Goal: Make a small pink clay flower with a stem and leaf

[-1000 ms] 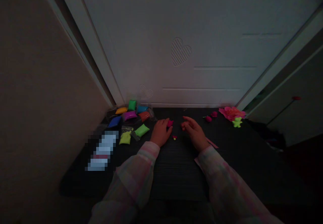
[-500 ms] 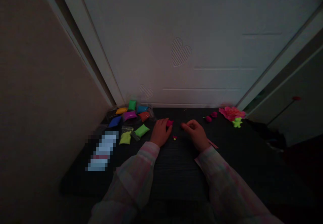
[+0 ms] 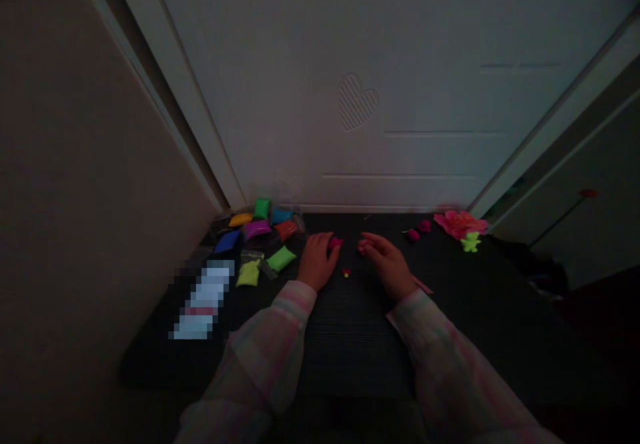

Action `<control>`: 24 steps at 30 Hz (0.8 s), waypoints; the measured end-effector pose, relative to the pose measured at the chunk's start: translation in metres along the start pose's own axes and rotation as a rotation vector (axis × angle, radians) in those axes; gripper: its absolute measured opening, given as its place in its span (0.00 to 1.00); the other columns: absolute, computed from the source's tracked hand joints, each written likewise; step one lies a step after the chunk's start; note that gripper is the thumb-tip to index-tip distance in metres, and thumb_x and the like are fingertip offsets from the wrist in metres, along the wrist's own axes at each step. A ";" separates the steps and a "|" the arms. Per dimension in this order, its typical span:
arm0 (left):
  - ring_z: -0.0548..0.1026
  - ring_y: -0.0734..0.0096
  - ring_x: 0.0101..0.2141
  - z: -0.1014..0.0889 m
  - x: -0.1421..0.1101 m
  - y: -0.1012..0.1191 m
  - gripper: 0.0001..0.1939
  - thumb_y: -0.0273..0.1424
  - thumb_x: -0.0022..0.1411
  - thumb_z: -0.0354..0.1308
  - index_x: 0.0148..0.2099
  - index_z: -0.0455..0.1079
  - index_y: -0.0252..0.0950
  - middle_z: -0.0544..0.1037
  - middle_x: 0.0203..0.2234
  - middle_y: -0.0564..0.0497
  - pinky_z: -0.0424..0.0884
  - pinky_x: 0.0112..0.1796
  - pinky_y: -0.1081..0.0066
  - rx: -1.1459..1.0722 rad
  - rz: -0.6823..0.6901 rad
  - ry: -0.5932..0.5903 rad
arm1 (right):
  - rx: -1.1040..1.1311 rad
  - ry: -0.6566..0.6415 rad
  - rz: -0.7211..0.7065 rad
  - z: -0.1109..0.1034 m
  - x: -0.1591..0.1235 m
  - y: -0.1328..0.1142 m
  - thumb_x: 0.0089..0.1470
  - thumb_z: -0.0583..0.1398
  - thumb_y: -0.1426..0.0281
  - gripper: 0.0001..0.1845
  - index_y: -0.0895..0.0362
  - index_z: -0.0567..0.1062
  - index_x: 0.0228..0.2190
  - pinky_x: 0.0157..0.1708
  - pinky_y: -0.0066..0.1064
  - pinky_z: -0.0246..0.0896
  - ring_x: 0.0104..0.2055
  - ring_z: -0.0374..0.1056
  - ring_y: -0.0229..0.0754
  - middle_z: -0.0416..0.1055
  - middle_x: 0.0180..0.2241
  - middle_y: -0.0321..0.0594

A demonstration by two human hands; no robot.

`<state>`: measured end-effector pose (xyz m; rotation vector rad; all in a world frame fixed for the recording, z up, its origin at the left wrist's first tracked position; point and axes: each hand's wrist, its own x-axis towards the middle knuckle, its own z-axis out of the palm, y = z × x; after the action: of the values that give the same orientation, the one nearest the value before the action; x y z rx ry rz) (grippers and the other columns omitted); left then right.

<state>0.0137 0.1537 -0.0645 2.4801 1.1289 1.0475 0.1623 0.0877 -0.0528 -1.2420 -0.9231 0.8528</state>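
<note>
Two bare hands low over a dark counter (image 3: 350,344), a bright pink piece (image 3: 335,243) at the left one.

From where I stand, the left hand (image 3: 319,263) lies loosely curved, the pink piece between its thumb and fingers, though I can't tell if it's pinched; the right hand (image 3: 389,264) is narrow, fingers curled toward the thumb, and I can't make out whether anything sits in them; a tiny red-and-yellow piece (image 3: 347,273) lies between the hands, a little nearer the person, while colourful packets (image 3: 257,229) crowd the left side above a pixelated pale patch (image 3: 205,299), and over on the right are two small dark-pink pieces (image 3: 413,235), a pink flower (image 3: 459,223) and a yellow-green figure (image 3: 470,243) just beside it.
</note>
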 end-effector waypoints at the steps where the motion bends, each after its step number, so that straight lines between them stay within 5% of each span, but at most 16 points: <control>1: 0.65 0.63 0.45 0.000 0.000 0.000 0.16 0.34 0.59 0.46 0.48 0.61 0.32 0.69 0.41 0.44 0.62 0.47 0.61 -0.003 -0.002 0.004 | 0.013 0.001 0.003 0.000 0.000 0.001 0.38 0.61 0.58 0.21 0.55 0.71 0.36 0.36 0.34 0.60 0.31 0.66 0.36 0.70 0.31 0.38; 9: 0.64 0.63 0.45 -0.001 0.000 0.000 0.17 0.35 0.59 0.46 0.47 0.61 0.32 0.69 0.41 0.43 0.62 0.47 0.61 -0.035 -0.030 0.033 | 0.006 0.082 -0.002 -0.005 0.000 -0.010 0.42 0.58 0.58 0.14 0.56 0.70 0.24 0.28 0.29 0.58 0.23 0.61 0.33 0.64 0.17 0.30; 18: 0.65 0.63 0.45 -0.005 0.000 0.002 0.15 0.34 0.59 0.45 0.46 0.62 0.32 0.70 0.41 0.43 0.62 0.47 0.60 -0.105 -0.095 0.078 | 0.026 0.082 0.009 -0.005 -0.002 -0.018 0.32 0.65 0.64 0.19 0.55 0.71 0.32 0.37 0.34 0.60 0.32 0.67 0.38 0.72 0.28 0.36; 24: 0.65 0.63 0.45 -0.005 0.001 0.002 0.15 0.34 0.58 0.46 0.45 0.63 0.33 0.69 0.41 0.43 0.61 0.47 0.59 -0.176 -0.134 0.082 | 0.072 0.007 0.013 -0.005 -0.002 -0.013 0.38 0.62 0.59 0.18 0.55 0.71 0.33 0.37 0.38 0.62 0.32 0.69 0.40 0.73 0.30 0.40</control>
<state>0.0114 0.1522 -0.0594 2.2131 1.1539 1.1648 0.1664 0.0825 -0.0408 -1.1893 -0.8725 0.8847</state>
